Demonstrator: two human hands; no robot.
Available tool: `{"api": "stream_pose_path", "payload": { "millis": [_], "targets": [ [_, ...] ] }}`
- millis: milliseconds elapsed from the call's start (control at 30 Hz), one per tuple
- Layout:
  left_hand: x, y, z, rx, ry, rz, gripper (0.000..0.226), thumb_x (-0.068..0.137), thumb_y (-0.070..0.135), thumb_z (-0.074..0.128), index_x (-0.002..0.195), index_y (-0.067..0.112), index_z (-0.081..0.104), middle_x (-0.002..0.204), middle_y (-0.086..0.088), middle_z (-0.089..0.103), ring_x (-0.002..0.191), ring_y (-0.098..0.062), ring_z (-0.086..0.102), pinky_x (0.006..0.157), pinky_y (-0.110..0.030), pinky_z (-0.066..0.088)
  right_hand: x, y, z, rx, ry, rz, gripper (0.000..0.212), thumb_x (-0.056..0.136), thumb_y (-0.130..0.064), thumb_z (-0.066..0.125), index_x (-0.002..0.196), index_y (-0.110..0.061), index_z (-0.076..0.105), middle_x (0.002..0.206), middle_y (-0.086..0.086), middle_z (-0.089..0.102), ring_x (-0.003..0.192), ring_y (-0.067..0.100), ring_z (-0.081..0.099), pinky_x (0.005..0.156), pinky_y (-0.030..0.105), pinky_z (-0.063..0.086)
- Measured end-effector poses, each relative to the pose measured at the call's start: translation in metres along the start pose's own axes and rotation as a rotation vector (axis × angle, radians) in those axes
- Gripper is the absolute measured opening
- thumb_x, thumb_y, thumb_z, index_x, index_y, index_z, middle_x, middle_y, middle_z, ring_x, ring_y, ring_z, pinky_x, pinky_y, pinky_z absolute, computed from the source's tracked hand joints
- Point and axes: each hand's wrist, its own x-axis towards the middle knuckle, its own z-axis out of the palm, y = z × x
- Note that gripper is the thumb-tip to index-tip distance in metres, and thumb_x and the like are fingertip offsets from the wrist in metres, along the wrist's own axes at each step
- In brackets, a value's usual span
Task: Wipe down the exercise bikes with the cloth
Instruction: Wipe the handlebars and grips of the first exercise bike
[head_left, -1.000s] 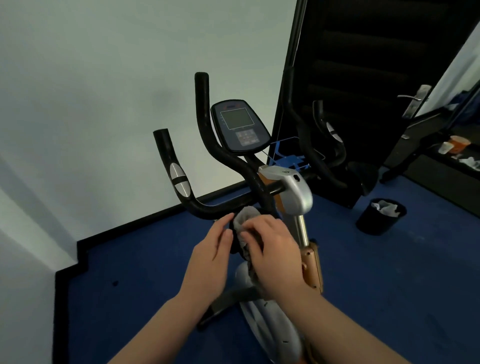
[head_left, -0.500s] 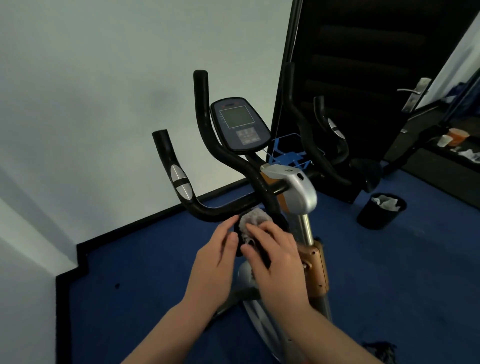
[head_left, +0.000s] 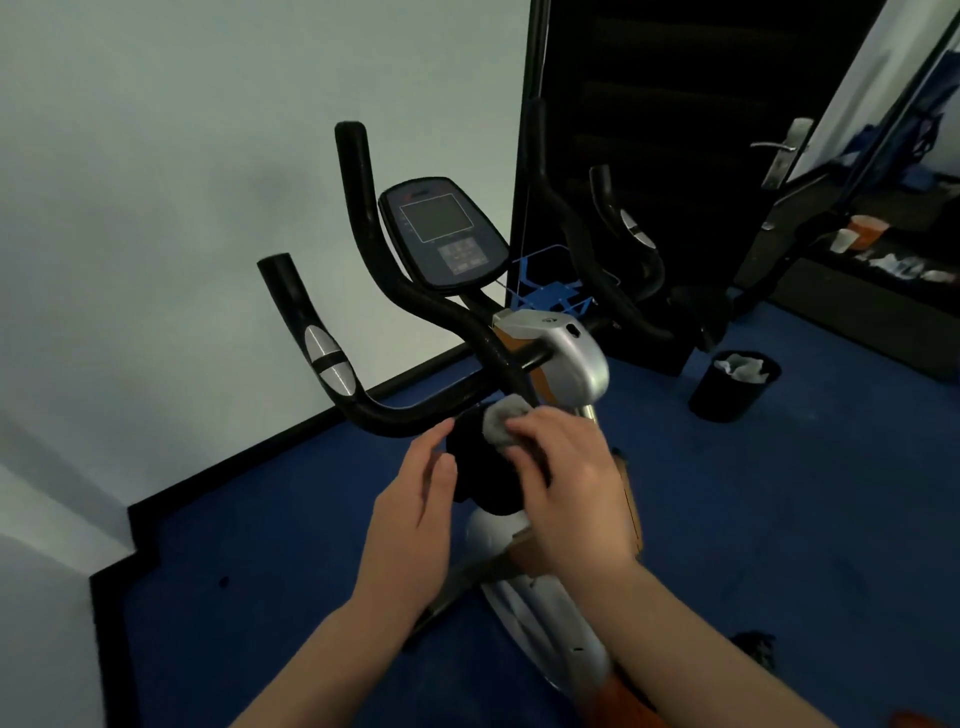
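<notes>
Two hands at frame centre: right hand (head_left: 571, 478) fingers pressing small grey soft cloth (head_left: 503, 418) against black round knob (head_left: 493, 467) under black tubular handlebar (head_left: 415, 410) of exercise bike, left hand (head_left: 415, 519) fingers relaxed, steadying knob's edge; cloth likely light, limp, best bunched under fingertips.

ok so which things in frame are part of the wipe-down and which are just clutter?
In the job:
- cloth, gray, under the right hand
- exercise bike, its black handlebars by the cloth
- left hand, beside a black knob

Lying about:
- black bin with crumpled paper
- orange cup on the far ledge
- door handle
</notes>
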Motion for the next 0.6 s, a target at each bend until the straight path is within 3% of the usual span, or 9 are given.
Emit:
{"api": "stream_pose_path", "payload": {
  "millis": [67, 133, 200, 233, 267, 333, 433, 533, 600],
  "targets": [
    [-0.001, 0.001, 0.001, -0.010, -0.007, -0.008, 0.034, 0.097, 0.037, 0.036, 0.129, 0.041, 0.045, 0.081, 0.035, 0.062, 0.060, 0.007, 0.057, 0.059, -0.004, 0.041, -0.013, -0.004, 0.008, -0.136, -0.067, -0.025, 0.027, 0.083, -0.008, 0.068, 0.110, -0.011, 0.067, 0.114, 0.002, 0.064, 0.104, 0.017, 0.057, 0.098, 0.015, 0.035],
    [0.000, 0.004, 0.000, 0.002, -0.010, -0.015, 0.034, 0.097, 0.038, 0.036, 0.129, 0.043, 0.044, 0.091, 0.029, 0.063, 0.069, 0.003, 0.061, 0.065, -0.007, 0.044, -0.027, 0.000, 0.006, -0.075, -0.091, 0.022, 0.030, 0.081, -0.007, 0.068, 0.109, -0.017, 0.066, 0.113, -0.004, 0.063, 0.104, 0.013, 0.057, 0.099, 0.010, 0.032],
    [0.000, 0.006, -0.001, 0.006, -0.012, -0.020, 0.033, 0.096, 0.041, 0.035, 0.127, 0.046, 0.044, 0.085, 0.009, 0.062, 0.063, -0.002, 0.062, 0.057, -0.014, 0.045, -0.028, 0.008, -0.005, 0.156, -0.057, 0.137, 0.032, 0.082, -0.006, 0.067, 0.105, -0.028, 0.063, 0.106, -0.018, 0.061, 0.102, 0.001, 0.056, 0.093, 0.006, 0.036],
    [-0.001, 0.006, -0.001, -0.003, -0.011, -0.022, 0.034, 0.095, 0.042, 0.035, 0.127, 0.046, 0.045, 0.089, 0.003, 0.059, 0.069, 0.000, 0.063, 0.054, -0.023, 0.045, -0.023, 0.011, -0.009, 0.295, 0.000, 0.232, 0.033, 0.084, -0.007, 0.065, 0.103, -0.034, 0.061, 0.102, -0.023, 0.062, 0.099, -0.002, 0.058, 0.087, 0.006, 0.042],
    [-0.001, 0.007, 0.000, -0.013, -0.007, -0.027, 0.035, 0.095, 0.044, 0.034, 0.128, 0.044, 0.046, 0.095, 0.001, 0.057, 0.085, -0.001, 0.059, 0.061, -0.033, 0.043, -0.015, 0.014, -0.013, 0.420, 0.076, 0.334, 0.032, 0.086, -0.009, 0.063, 0.101, -0.037, 0.060, 0.098, -0.025, 0.063, 0.095, -0.004, 0.060, 0.080, 0.008, 0.048],
    [-0.003, 0.008, 0.002, -0.023, 0.002, -0.043, 0.038, 0.093, 0.046, 0.033, 0.130, 0.044, 0.045, 0.101, -0.014, 0.054, 0.098, -0.009, 0.047, 0.075, -0.040, 0.043, -0.001, 0.015, -0.011, 0.599, 0.158, 0.500, 0.030, 0.090, -0.011, 0.059, 0.098, -0.040, 0.059, 0.093, -0.025, 0.064, 0.087, -0.004, 0.062, 0.068, 0.013, 0.053],
    [-0.005, 0.011, 0.004, 0.015, 0.016, -0.056, 0.038, 0.094, 0.045, 0.032, 0.131, 0.044, 0.044, 0.106, -0.029, 0.052, 0.099, -0.032, 0.049, 0.079, -0.039, 0.045, -0.009, 0.003, 0.007, 0.787, 0.168, 0.678, 0.025, 0.092, -0.016, 0.056, 0.101, -0.039, 0.056, 0.100, -0.014, 0.065, 0.093, 0.001, 0.063, 0.079, 0.026, 0.055],
    [-0.005, 0.012, 0.004, 0.030, 0.023, -0.052, 0.040, 0.093, 0.047, 0.031, 0.131, 0.044, 0.044, 0.108, -0.032, 0.053, 0.096, -0.041, 0.049, 0.080, -0.047, 0.046, -0.039, -0.012, 0.022, 0.785, 0.209, 0.762, 0.024, 0.091, -0.013, 0.056, 0.100, -0.036, 0.054, 0.107, -0.006, 0.062, 0.099, 0.006, 0.062, 0.089, 0.036, 0.054],
    [-0.005, 0.011, 0.004, 0.032, 0.022, -0.060, 0.041, 0.093, 0.047, 0.031, 0.132, 0.044, 0.043, 0.107, -0.032, 0.053, 0.096, -0.043, 0.052, 0.080, -0.052, 0.047, -0.045, -0.015, 0.022, 0.810, 0.234, 0.791, 0.027, 0.092, -0.012, 0.055, 0.096, -0.039, 0.053, 0.106, -0.005, 0.062, 0.096, 0.004, 0.063, 0.088, 0.035, 0.055]
  ]
}}
